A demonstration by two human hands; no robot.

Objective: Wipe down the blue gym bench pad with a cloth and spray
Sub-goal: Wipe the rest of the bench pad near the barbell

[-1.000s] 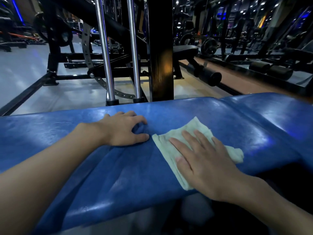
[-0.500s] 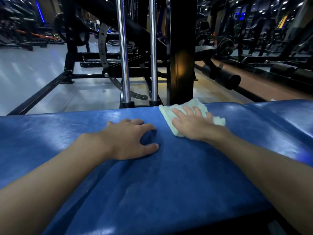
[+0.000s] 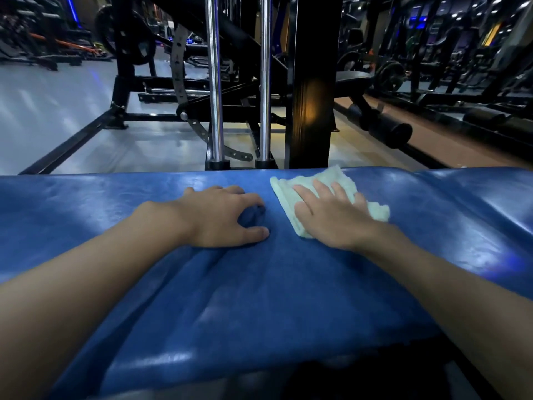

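Observation:
The blue bench pad stretches across the view, its vinyl cover wrinkled and glossy. A pale green cloth lies on it near the far edge. My right hand presses flat on the cloth with straight, spread fingers. To its left, my left hand rests on the pad, its curled fingers and thumb bunching a fold of the cover between them. No spray bottle is in view.
Just beyond the pad's far edge stand two chrome guide rods and a black steel post. Behind them are a black machine frame, padded rollers at the right, and grey floor at the left.
My right hand slid the cloth from the pad's near edge across to its far edge, where it now stays. My left hand has kept its hold on the cover.

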